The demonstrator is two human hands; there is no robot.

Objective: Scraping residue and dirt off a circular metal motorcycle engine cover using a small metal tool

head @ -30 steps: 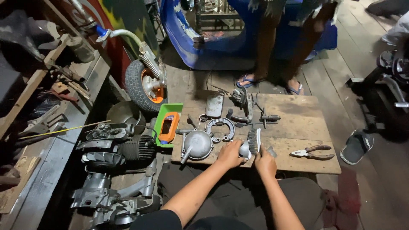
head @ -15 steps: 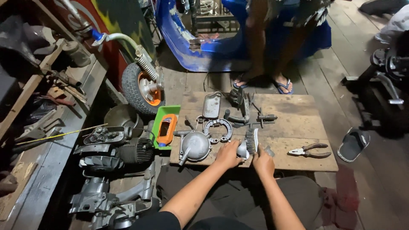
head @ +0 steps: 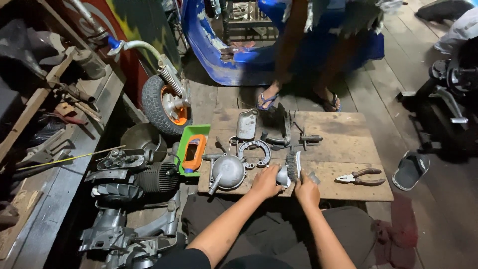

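My left hand (head: 265, 181) grips a small grey metal part (head: 283, 175) at the near edge of a low wooden board (head: 343, 144). My right hand (head: 306, 190) holds a wire brush (head: 293, 165) upright against that part. A round metal engine cover (head: 227, 172) lies just left of my left hand. Brake shoes (head: 254, 151), a flat metal plate (head: 246, 124) and a dark bracket (head: 283, 128) lie farther back on the board. Red-handled pliers (head: 360, 177) rest to the right of my right hand.
A green tray with an orange item (head: 193, 150) sits at the board's left. Engine parts (head: 134, 174) and a small wheel with an orange hub (head: 167, 106) lie left. A person in sandals (head: 298, 99) stands behind the board. A loose sandal (head: 410, 169) lies right.
Both hands stay at the part with the brush; the view has shifted slightly. The standing person's feet have moved a little.
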